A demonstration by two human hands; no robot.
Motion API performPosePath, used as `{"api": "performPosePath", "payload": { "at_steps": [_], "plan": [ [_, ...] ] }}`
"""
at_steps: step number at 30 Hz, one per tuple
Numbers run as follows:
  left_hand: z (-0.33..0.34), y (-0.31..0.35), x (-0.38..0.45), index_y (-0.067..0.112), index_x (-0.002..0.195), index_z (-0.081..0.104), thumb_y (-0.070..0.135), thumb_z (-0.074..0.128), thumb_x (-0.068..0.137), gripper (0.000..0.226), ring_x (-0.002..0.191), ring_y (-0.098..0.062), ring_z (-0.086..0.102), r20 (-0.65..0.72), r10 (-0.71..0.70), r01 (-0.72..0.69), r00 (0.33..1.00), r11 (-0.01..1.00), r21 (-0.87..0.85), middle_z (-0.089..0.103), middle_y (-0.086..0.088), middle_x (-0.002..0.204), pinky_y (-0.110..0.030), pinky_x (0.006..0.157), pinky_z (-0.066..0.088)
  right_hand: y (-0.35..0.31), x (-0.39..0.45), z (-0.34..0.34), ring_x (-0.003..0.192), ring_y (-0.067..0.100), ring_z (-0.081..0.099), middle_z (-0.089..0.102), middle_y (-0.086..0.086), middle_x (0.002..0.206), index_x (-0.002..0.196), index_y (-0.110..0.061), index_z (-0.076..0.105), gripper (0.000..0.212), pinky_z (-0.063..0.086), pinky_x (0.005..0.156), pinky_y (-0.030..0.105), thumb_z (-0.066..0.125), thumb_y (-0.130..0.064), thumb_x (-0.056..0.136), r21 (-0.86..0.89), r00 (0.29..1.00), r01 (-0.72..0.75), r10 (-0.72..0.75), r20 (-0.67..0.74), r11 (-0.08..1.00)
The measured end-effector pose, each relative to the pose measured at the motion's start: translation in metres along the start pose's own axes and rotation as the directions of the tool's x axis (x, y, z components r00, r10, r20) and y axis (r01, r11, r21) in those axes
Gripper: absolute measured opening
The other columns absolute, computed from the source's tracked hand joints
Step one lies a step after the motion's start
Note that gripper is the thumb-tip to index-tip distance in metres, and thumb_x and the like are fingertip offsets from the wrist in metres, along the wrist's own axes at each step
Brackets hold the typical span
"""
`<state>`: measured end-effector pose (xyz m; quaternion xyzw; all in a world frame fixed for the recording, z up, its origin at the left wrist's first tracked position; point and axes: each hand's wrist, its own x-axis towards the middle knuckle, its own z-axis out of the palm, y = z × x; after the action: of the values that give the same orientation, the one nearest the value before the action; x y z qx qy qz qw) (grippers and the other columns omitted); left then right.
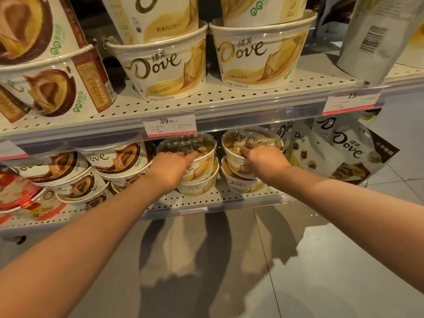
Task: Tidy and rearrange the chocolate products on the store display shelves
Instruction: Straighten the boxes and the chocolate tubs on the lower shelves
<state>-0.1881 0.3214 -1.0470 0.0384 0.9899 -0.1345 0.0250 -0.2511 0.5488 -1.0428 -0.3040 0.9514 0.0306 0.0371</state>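
On the lower shelf (229, 199) stand two stacks of cream-and-gold Dove chocolate tubs. My left hand (171, 167) grips the rim of the top tub of the left stack (202, 157), thumb lying over its clear lid. My right hand (261, 157) holds the top tub of the right stack (252, 138) the same way, fingers curled over the front rim. Each top tub sits on another tub below it (197, 188) (238, 183). Both top tubs tilt slightly toward me.
Brown Dove tubs (114, 157) crowd the lower shelf to the left. Dove pouches (344, 154) lean at the right. The upper shelf (206, 106) carries stacked white-chocolate tubs (167, 65) and a price tag (169, 126) reading 39.90. Grey tiled floor lies below.
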Motion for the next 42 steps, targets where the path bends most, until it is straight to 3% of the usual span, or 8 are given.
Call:
{"api": "performPosePath", "payload": {
  "at_steps": [4,7,15,23,27,33,38,42],
  "plan": [
    [-0.007,-0.008,-0.002,0.035,0.145,0.025,0.03,0.051,0.094,0.057,0.112,-0.024,0.056,0.009,-0.002,0.003,1.0,0.994,-0.11,0.057,-0.002,0.129,-0.039,0.084,0.051,0.006,-0.005,0.011,0.13,0.032,0.041,0.052,0.011,0.136,0.139,-0.014,0.041,0.053,0.031,0.11,0.046,0.048,0.0,0.089,0.093,0.995,-0.015,0.024,-0.1,0.996],
    [-0.006,-0.005,-0.004,0.031,0.144,0.027,0.031,0.046,0.096,0.052,0.109,-0.023,0.057,-0.017,0.005,-0.006,1.0,0.998,-0.057,0.057,-0.001,0.129,-0.038,0.081,0.051,0.013,-0.007,0.016,0.138,0.029,0.032,0.045,0.009,0.143,0.14,-0.017,0.04,0.054,0.017,0.114,0.043,0.049,-0.001,0.09,0.162,0.99,-0.003,0.026,-0.14,0.987],
    [0.008,0.001,-0.01,0.026,0.143,0.03,0.03,0.044,0.097,0.048,0.12,-0.022,0.052,-0.155,-0.025,0.015,0.988,0.998,-0.067,0.05,0.002,0.138,-0.036,0.097,0.041,0.019,-0.005,0.024,0.14,0.025,0.028,0.038,0.007,0.147,0.14,-0.017,0.04,0.056,0.018,0.117,0.038,0.053,-0.001,0.089,0.259,0.976,0.123,-0.07,-0.208,0.958],
    [0.015,-0.001,-0.016,0.022,0.137,0.044,0.024,0.054,0.092,0.046,0.12,-0.027,0.053,-0.208,-0.044,0.004,0.977,0.982,-0.19,0.055,-0.003,0.134,-0.039,0.098,0.039,0.032,-0.01,0.021,0.14,0.024,0.029,0.04,0.003,0.146,0.137,-0.019,0.046,0.055,0.019,0.115,0.035,0.057,-0.001,0.086,0.272,0.984,0.116,-0.073,-0.161,0.955],
    [0.01,0.006,-0.017,0.017,0.13,0.051,0.019,0.06,0.088,0.043,0.108,-0.028,0.06,-0.26,-0.021,-0.051,0.965,0.962,-0.267,0.064,-0.005,0.12,-0.041,0.091,0.045,0.039,-0.005,0.018,0.139,0.022,0.032,0.043,0.003,0.144,0.134,-0.019,0.05,0.054,0.02,0.115,0.032,0.061,-0.001,0.084,0.33,0.987,0.127,-0.086,-0.135,0.935],
    [0.016,0.002,-0.013,0.019,0.135,0.049,0.023,0.056,0.091,0.044,0.116,-0.029,0.056,-0.193,-0.025,-0.005,0.981,0.988,-0.155,0.058,-0.007,0.13,-0.04,0.095,0.044,0.044,-0.002,0.016,0.138,0.02,0.033,0.047,0.001,0.14,0.13,-0.021,0.054,0.05,0.02,0.114,0.031,0.064,-0.006,0.084,0.376,0.989,0.13,-0.093,-0.116,0.918],
    [0.011,0.001,-0.015,0.025,0.134,0.051,0.021,0.062,0.088,0.048,0.116,-0.027,0.056,-0.16,-0.069,0.018,0.985,0.954,-0.299,0.058,-0.003,0.13,-0.038,0.095,0.043,0.043,-0.006,0.017,0.139,0.019,0.031,0.046,0.001,0.142,0.131,-0.022,0.052,0.048,0.017,0.116,0.032,0.061,-0.006,0.086,0.405,0.989,0.131,-0.09,-0.118,0.905],
    [-0.002,0.001,-0.013,0.029,0.139,0.041,0.02,0.056,0.09,0.053,0.121,-0.023,0.05,-0.015,-0.05,0.044,0.999,0.961,-0.271,0.051,0.002,0.138,-0.037,0.098,0.044,0.034,-0.013,0.008,0.139,0.023,0.03,0.04,0.004,0.147,0.138,-0.019,0.043,0.051,0.018,0.117,0.037,0.052,-0.003,0.09,0.234,0.986,0.151,-0.127,-0.112,0.961]
  ]
}}
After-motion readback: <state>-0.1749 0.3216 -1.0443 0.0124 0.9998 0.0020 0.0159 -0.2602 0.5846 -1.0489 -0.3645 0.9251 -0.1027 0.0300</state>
